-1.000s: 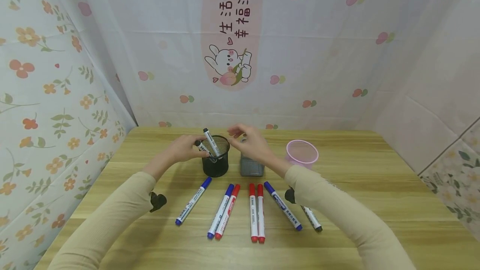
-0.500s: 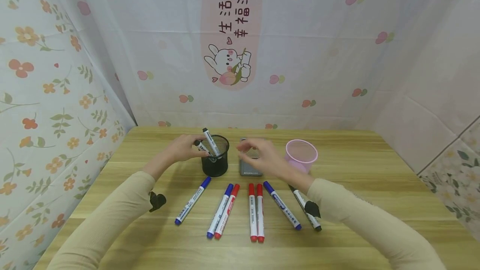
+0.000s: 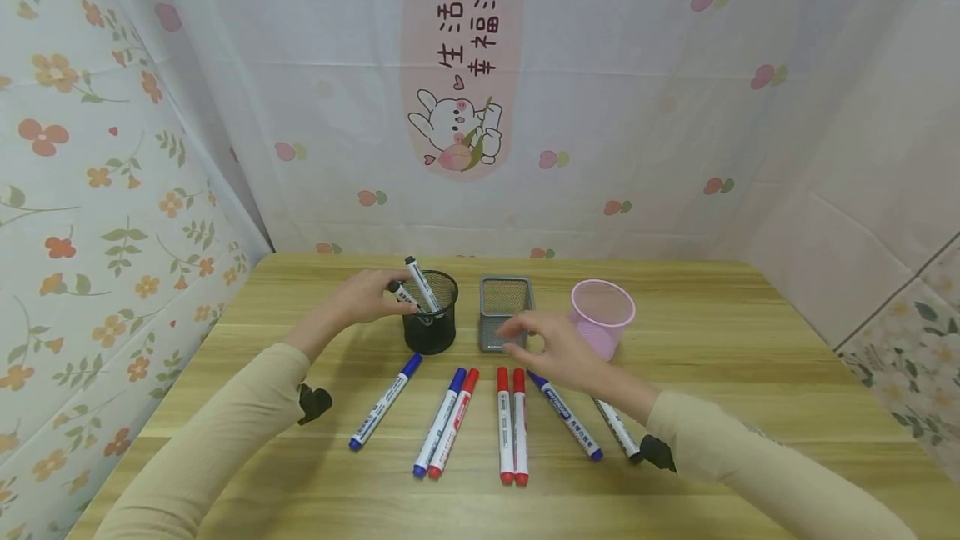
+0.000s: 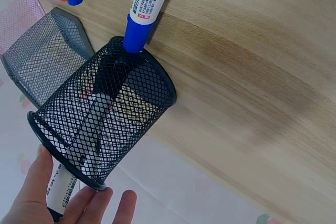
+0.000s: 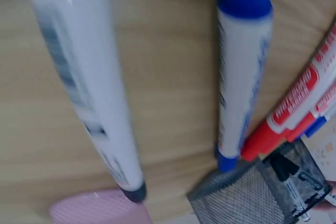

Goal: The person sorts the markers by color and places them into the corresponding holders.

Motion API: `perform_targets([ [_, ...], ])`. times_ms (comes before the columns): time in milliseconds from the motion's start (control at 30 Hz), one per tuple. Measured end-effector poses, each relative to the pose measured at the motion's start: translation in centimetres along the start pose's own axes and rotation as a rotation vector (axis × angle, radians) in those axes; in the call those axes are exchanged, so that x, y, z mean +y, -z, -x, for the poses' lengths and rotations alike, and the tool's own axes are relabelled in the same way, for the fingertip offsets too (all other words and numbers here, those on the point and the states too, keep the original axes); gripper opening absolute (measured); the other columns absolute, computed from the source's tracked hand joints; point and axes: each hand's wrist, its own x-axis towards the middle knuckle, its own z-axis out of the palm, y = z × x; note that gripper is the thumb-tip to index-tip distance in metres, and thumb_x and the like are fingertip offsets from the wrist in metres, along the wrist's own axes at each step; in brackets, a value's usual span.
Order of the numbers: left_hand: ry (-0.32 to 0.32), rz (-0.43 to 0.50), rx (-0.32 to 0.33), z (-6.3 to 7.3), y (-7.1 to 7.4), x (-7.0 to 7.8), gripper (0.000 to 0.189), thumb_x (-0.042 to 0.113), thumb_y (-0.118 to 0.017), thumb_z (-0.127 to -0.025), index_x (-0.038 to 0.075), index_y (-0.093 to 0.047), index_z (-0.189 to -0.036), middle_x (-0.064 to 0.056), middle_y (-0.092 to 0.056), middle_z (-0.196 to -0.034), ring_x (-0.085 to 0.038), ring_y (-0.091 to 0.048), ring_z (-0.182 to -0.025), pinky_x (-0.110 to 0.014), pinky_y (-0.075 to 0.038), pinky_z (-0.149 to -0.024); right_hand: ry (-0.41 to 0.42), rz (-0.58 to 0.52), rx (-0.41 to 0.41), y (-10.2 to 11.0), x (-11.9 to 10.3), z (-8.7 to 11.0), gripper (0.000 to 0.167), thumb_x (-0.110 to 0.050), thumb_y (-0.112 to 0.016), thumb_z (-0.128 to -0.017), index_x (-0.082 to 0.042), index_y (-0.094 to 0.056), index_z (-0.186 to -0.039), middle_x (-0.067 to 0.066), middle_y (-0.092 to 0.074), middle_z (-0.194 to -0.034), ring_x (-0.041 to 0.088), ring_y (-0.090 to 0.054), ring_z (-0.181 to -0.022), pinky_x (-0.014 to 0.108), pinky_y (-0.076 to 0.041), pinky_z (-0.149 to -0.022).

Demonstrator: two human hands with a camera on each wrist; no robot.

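My left hand [image 3: 367, 294] is at the rim of a black mesh pen cup [image 3: 430, 332], its thumb and fingers around a black-capped whiteboard marker [image 4: 61, 188] whose lower part stands inside. A second black-capped marker [image 3: 423, 283] leans in the same cup. My right hand [image 3: 558, 348] holds nothing; thumb and fingers are apart, in front of a grey mesh pen cup [image 3: 504, 297] and over the far end of a blue marker [image 3: 572, 422]. Under the right wrist lies another black-capped marker [image 3: 618, 432], seen large in the right wrist view.
Left of centre lie a blue marker [image 3: 386, 402], another blue marker [image 3: 438, 423] and a red marker [image 3: 455, 423] side by side. Two red markers lie together at the middle, one red marker [image 3: 506, 427] on the left. A pink mesh pen cup [image 3: 603, 315] stands behind the right hand.
My right hand has moved from beside the black cup to the right and nearer, past the grey cup to above the right-hand markers. The left hand and the cups have stayed put.
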Motion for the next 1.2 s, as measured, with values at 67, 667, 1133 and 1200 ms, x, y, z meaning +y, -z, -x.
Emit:
perform_targets([
  [67,0.004,0.002,0.000,0.0,0.0,0.0,0.063,0.036,-0.065,-0.078,0.002,-0.045,-0.127,-0.017,-0.054,-0.114,-0.028,-0.052,-0.091,-0.042,-0.042,-0.077,0.011,-0.002,-0.013,-0.1,0.2,0.7,0.017,-0.007,-0.064,-0.079,-0.008,-0.062,-0.096,-0.003,-0.062,-0.090,0.011,-0.056,-0.081,0.030,-0.046,-0.072],
  [667,0.006,0.004,0.003,0.0,0.0,0.0,0.063,0.036,-0.066,-0.078,0.000,-0.045,-0.127,-0.018,-0.054,-0.113,-0.027,-0.052,-0.089,-0.042,-0.043,-0.076,-0.012,0.002,-0.055,-0.5,1.1,5.7,0.015,-0.007,-0.064,-0.079,-0.011,-0.063,-0.093,-0.006,-0.060,-0.087,0.010,-0.056,-0.078,0.031,-0.047,-0.067],
  [1133,0.007,0.009,0.001,0.0,-0.1,-0.1,0.063,0.035,-0.065,-0.078,0.001,-0.045,-0.127,-0.018,-0.052,-0.117,-0.029,-0.051,-0.096,-0.043,-0.042,-0.081,0.059,0.064,-0.060,-0.4,1.7,9.2,0.020,-0.002,-0.067,-0.075,-0.011,-0.062,-0.093,-0.006,-0.060,-0.091,0.008,-0.055,-0.079,0.026,-0.047,-0.067],
  [1200,0.004,0.012,0.001,0.0,-0.1,-0.1,0.062,0.035,-0.065,-0.079,0.001,-0.045,-0.127,-0.018,-0.052,-0.117,-0.029,-0.052,-0.095,-0.043,-0.042,-0.080,0.064,0.063,-0.051,-0.2,1.7,9.6,0.021,-0.002,-0.067,-0.074,-0.011,-0.062,-0.093,-0.006,-0.061,-0.090,0.009,-0.056,-0.078,0.027,-0.047,-0.067],
])
